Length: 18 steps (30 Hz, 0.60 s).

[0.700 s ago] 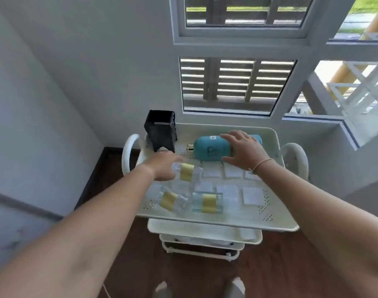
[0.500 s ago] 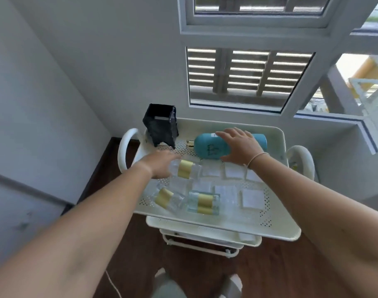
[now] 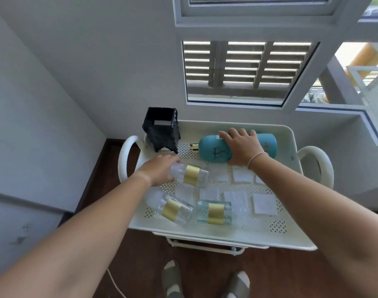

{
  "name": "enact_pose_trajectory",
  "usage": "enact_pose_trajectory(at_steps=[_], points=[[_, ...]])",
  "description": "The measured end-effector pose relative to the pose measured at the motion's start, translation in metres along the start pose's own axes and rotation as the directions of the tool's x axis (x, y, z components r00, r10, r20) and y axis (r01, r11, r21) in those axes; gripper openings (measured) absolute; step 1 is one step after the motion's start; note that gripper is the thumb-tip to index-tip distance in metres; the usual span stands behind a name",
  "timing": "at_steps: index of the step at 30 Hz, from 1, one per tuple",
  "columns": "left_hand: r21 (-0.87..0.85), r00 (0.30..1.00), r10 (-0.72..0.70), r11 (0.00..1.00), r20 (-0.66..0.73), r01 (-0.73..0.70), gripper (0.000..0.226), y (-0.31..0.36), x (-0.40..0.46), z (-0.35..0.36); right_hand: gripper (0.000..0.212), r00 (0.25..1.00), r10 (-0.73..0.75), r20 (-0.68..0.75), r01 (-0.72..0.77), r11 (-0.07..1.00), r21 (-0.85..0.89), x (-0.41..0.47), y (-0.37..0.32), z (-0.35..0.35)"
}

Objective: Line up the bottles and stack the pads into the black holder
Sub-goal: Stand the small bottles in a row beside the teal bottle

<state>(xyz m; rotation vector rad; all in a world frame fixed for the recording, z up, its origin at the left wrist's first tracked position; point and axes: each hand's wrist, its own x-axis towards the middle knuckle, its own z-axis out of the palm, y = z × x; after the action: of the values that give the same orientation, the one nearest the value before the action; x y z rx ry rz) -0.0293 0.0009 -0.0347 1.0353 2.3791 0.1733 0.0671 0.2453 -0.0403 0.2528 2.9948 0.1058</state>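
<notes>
A white perforated cart tray (image 3: 291, 134) holds everything. A large teal bottle (image 3: 214, 150) lies on its side at the back, and my right hand (image 3: 241, 148) is wrapped over its middle. My left hand (image 3: 158, 169) grips the cap end of a clear bottle with a gold band (image 3: 192, 175), which lies flat. Two more clear gold-banded bottles lie at the front, one tilted (image 3: 173, 209) and one straight (image 3: 215, 212). Several white square pads (image 3: 265, 204) are scattered flat over the tray. The black holder (image 3: 161, 131) stands upright at the back left corner.
The cart has white loop handles on the left (image 3: 124, 160) and right (image 3: 319, 162) and lower shelves (image 3: 205, 244) under the tray. Grey walls close in at the left and back, with a louvred window (image 3: 244, 69) above. My feet (image 3: 173, 278) stand on dark wood floor.
The view has shifted down and closer to the cart. My right hand has settled further over the teal bottle. My left hand stays on the clear bottle's cap end.
</notes>
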Motion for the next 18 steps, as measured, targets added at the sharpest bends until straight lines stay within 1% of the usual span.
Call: enact_pose_trajectory(at_steps=[2,5,7,9,12,14,15,18], points=[[-0.074,1.0,0.024,0.997,-0.016,-0.025,0.059,-0.001,-0.001,-0.005,0.081,0.999,0.013,-0.03,-0.013,1.0,-0.003,0.002,-0.002,0.002],[-0.204,0.996,0.071,0.976,-0.054,-0.08,0.053,0.004,-0.002,-0.015,0.078,0.997,0.029,-0.065,-0.03,1.0,-0.008,0.002,-0.001,0.004],[-0.232,0.991,0.108,0.965,-0.081,-0.125,0.05,0.01,-0.001,-0.024,0.077,0.994,0.051,-0.095,-0.051,0.999,0.008,-0.001,0.001,0.006],[-0.216,0.983,0.154,0.961,-0.101,-0.172,0.049,0.02,0.002,-0.035,0.076,0.987,0.087,-0.137,-0.079,0.995,0.064,-0.005,0.005,0.004],[-0.208,0.969,0.212,0.95,-0.128,-0.235,0.048,0.036,0.012,-0.054,0.076,0.963,0.174,-0.207,-0.123,0.963,0.24,-0.011,0.017,-0.008],[-0.199,0.961,0.233,0.945,-0.148,-0.26,0.05,0.049,0.024,-0.066,0.076,0.927,0.275,-0.256,-0.156,0.902,0.403,-0.017,0.029,-0.019],[-0.187,0.957,0.247,0.943,-0.154,-0.274,0.051,0.056,0.03,-0.072,0.077,0.9,0.342,-0.271,-0.175,0.851,0.494,-0.02,0.036,-0.023],[-0.14,0.945,0.285,0.941,-0.159,-0.307,0.054,0.074,0.052,-0.082,0.076,0.807,0.534,-0.253,-0.186,0.636,0.749,-0.032,0.054,-0.032]])
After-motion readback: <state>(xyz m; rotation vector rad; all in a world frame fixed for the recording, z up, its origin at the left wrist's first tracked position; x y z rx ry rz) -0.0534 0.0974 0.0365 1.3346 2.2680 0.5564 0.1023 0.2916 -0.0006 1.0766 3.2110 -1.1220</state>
